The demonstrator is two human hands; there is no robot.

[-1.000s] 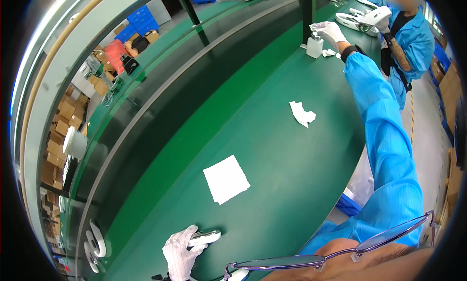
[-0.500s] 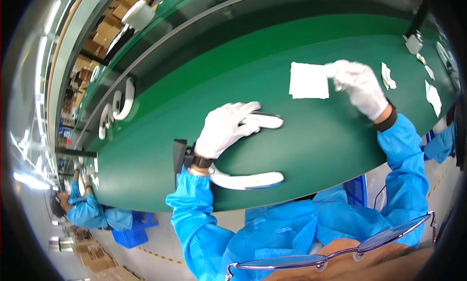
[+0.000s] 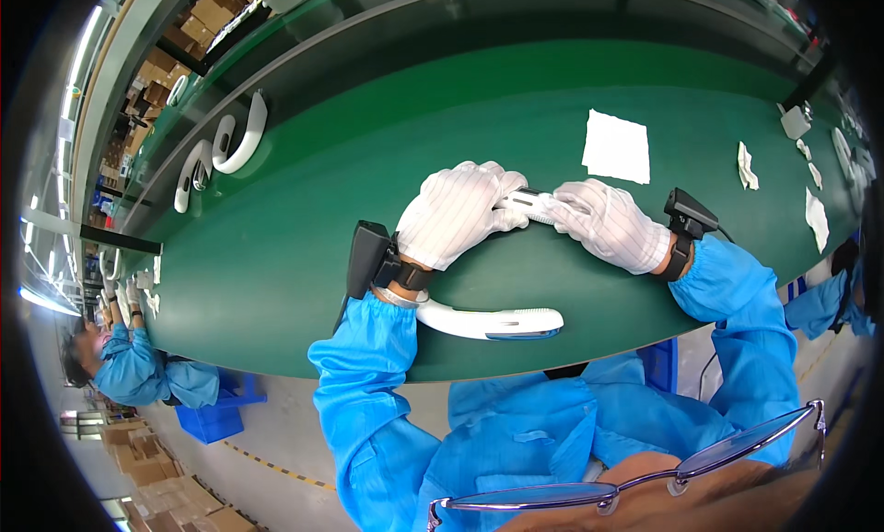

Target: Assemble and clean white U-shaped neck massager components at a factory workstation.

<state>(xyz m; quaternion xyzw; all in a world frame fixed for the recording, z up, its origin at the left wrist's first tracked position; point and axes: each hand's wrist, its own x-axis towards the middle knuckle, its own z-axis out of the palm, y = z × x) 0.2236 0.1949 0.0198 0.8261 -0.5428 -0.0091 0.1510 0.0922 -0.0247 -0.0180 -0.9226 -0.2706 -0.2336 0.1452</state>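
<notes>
Since half a second ago my right hand (image 3: 608, 223) has come off the white wipe (image 3: 616, 145) and met my left hand (image 3: 463, 211) at one end of the curved white plastic piece (image 3: 488, 322). That piece lies on the green belt (image 3: 304, 246) close to its near edge, arcing from between my hands, under my left wrist and out to a free end with a blue-grey stripe. Both gloved hands are closed around the upper end, fingertips touching; a small grey ribbed part shows between them, but what it is I cannot tell. I judge the handling of this end as just begun, with the free end not yet touched. It looks glossy, smooth and clean. Farther out, two more white curved pieces (image 3: 226, 145) lie at the belt's far left, and small scraps of cloth (image 3: 746, 166) to the right. Another person in blue (image 3: 129, 371) works at the left.
</notes>
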